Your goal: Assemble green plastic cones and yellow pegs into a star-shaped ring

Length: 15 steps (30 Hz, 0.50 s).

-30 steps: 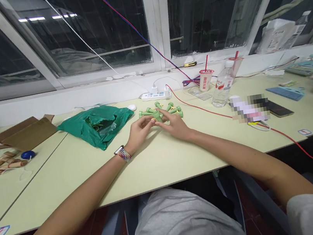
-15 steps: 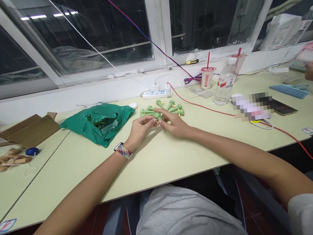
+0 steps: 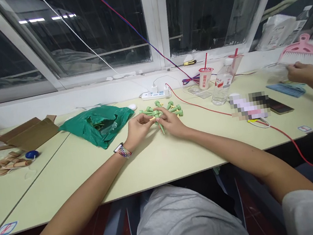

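Observation:
My right hand (image 3: 174,125) is closed on a green plastic watering spike (image 3: 156,113), whose thin pointed end sticks out below the fingers towards me. My left hand (image 3: 139,126) pinches a small yellow piece at the spike's side, near its wide head; the fingers hide much of it. Just behind my hands, several more green watering spikes (image 3: 178,113) lie fanned out on the table, with yellow bits on some of them. To the left of my left hand is a torn green plastic bag (image 3: 81,125).
On the left lie cardboard (image 3: 29,132) and wooden pieces with a blue ball (image 3: 32,154). A power strip (image 3: 153,95), a cup (image 3: 205,78) and a bottle (image 3: 222,86) stand at the back. A red cable (image 3: 289,139) crosses the right side, near a phone (image 3: 281,105). Another person's hand (image 3: 302,72) is at far right.
The spike in my hands has turned, so its pointed end now shows below my right fingers. The other person's hand has moved left, holding something clear. The view has shifted slightly.

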Each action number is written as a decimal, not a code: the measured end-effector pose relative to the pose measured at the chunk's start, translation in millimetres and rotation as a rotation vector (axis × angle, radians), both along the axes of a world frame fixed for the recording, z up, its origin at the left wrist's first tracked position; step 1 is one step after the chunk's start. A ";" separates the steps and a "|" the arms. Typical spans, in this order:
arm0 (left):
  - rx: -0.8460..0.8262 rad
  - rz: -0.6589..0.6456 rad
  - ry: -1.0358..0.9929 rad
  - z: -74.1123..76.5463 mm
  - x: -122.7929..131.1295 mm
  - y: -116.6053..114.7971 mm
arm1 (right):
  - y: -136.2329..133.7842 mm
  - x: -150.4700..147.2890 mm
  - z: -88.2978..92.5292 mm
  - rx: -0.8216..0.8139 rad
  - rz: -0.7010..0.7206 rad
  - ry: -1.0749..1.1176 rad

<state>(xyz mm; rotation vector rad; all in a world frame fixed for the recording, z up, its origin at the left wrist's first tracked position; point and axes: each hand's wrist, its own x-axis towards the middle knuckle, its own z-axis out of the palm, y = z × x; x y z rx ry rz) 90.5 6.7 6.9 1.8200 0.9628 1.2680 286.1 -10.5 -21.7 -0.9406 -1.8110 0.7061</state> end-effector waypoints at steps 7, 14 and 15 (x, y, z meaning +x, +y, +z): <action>-0.141 -0.121 -0.002 2.7 -5.3 1.7 | 4.1 10.6 6.4 0.112 0.074 -0.084; 0.160 -0.039 0.126 6.2 -4.6 -6.3 | 5.7 10.1 6.7 0.176 0.075 -0.094; 0.008 -0.084 0.033 4.7 -3.3 -4.9 | 6.5 14.3 7.6 0.278 0.025 -0.162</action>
